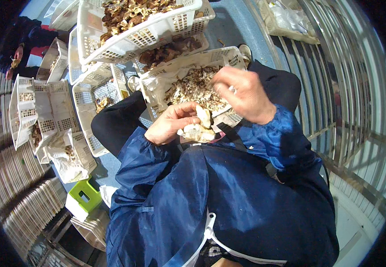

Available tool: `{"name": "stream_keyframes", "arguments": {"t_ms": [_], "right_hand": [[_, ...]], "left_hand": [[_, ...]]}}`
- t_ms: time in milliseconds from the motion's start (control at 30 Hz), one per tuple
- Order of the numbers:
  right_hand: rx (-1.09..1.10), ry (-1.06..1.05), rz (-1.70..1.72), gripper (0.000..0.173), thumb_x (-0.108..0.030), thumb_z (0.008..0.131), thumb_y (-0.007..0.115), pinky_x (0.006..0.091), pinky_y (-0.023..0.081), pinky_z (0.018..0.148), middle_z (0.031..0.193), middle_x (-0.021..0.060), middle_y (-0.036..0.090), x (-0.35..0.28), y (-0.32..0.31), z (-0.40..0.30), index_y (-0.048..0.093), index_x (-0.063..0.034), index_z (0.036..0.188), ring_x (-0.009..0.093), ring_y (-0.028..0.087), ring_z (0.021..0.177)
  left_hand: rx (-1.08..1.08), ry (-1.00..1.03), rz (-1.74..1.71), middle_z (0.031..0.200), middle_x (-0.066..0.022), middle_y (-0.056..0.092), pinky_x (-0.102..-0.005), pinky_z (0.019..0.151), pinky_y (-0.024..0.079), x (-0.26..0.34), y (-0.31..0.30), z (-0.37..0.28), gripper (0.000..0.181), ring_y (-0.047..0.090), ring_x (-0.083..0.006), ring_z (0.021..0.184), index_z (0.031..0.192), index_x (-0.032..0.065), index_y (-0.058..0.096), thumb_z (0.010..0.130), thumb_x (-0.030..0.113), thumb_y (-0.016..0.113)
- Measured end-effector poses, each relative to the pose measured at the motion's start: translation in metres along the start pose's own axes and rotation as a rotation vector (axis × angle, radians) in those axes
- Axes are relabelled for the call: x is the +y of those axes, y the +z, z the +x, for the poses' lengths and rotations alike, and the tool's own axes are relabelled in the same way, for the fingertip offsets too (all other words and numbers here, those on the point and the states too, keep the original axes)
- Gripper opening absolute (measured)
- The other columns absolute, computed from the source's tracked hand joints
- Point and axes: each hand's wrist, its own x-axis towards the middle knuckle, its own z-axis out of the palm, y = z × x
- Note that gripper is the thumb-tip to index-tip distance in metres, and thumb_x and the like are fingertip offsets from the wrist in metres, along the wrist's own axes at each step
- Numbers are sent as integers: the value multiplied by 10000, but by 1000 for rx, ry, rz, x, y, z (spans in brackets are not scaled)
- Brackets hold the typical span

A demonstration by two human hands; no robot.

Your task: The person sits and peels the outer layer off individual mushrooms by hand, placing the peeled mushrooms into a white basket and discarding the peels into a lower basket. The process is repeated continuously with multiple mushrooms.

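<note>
A pale, irregular mushroom piece (198,131) is pinched between the thumb and fingers of my left hand (173,123), close to my lap. My right hand (246,95) is up and to the right of it, over the near right part of a white plastic crate (149,100). Its fingers are curled and slightly blurred, with a small whitish bit by them; whether they grip anything is unclear. Many small brown and cream mushroom trimmings (193,86) lie in that crate, with a crumpled translucent liner at its left.
A large white crate (139,41) of brown mushrooms stands beyond, above another crate with darker ones. More crates (56,100) and a green step stool (84,195) are at left. Metal racking (346,100) runs along the right. Another person's hand (18,53) shows at upper left.
</note>
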Motion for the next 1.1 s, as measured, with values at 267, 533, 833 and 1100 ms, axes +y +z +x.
{"name": "stream_keyframes", "arguments": {"t_ms": [267,533,833,1100], "right_hand": [[-137,81,72,78,-10,736,594,341,456,702,841,133,585,-9,-12,-5,522,19,726,267,581,778],[-164,-216,323,53,8,721,623,340,463,736,981,159,564,-31,1,-1,578,8,750,277,581,858],[-157,-222,278,34,26,730,590,344,464,649,840,134,561,-41,12,2,565,20,753,283,579,744],[57,-5,183,40,14,759,584,313,472,605,756,114,609,-35,-5,12,605,34,787,254,607,680]], "left_hand": [[22,72,-220,1017,-99,639,-284,810,512,-4,-6,7,230,644,-167,883,1083,11,557,868,92,574],[-31,291,-201,945,-139,627,-318,768,506,-5,-15,3,461,626,-218,845,1120,-42,495,786,239,641],[-105,268,-237,945,-101,594,-295,742,516,-21,-25,8,473,618,-192,850,1067,-10,483,736,250,697],[-384,355,-403,841,-118,585,-339,623,509,-24,-17,22,396,609,-230,735,1011,7,484,738,220,676]]}}
